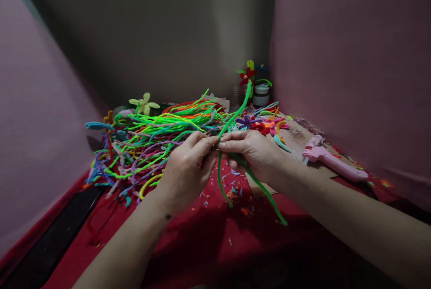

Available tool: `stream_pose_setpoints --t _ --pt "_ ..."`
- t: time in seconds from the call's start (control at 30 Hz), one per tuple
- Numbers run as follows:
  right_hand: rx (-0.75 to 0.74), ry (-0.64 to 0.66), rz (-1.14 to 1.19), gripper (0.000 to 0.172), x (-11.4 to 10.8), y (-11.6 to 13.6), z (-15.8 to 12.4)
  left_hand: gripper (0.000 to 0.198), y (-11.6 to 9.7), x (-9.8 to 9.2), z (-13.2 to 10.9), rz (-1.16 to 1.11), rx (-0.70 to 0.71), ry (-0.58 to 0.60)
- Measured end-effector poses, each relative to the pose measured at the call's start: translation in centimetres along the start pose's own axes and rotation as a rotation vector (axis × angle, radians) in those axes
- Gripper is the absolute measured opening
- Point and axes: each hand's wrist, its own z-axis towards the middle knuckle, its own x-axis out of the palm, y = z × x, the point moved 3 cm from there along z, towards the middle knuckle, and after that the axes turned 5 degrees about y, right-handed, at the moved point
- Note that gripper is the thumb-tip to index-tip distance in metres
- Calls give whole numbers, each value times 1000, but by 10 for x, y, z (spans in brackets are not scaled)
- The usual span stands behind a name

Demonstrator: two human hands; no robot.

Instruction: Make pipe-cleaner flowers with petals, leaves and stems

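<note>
My left hand and my right hand meet in the middle, fingertips pinched together on green pipe cleaners. One green stem rises up and away from the pinch; others hang down toward the red cloth. A big heap of many-coloured pipe cleaners lies just behind my left hand.
A pink glue gun lies on cardboard at the right. Finished pipe-cleaner flowers sit behind my right hand, a yellow-green flower at the back left, a red flower in a small jar in the corner. Pink walls close in on both sides.
</note>
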Motion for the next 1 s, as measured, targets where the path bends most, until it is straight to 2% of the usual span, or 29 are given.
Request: stream_pose_setpoints --t 0.23,0.4,0.47,0.57,0.63,0.77,0.87,1.0 --pt "119 138 158 9 -2 -1 1 18 1 -4 1 -23 26 -5" --pt "270 87 323 13 -4 0 1 21 1 -9 -1 -9 44 -10" --pt "293 114 356 15 -2 2 1 24 -1 -11 -1 9 42 10" --pt "245 272 337 10 4 7 0 25 -4 -16 -1 -1 51 14" --pt "211 319 294 3 6 8 0 25 -6 -19 0 -78 36 17" --pt "213 296 226 11 9 8 1 23 -3 -24 0 -314 -150 103" --pt "168 281 185 15 11 10 0 30 2 -24 1 -465 -288 193" --pt "95 227 72 18 10 13 -3 26 6 -24 4 -434 -286 312"
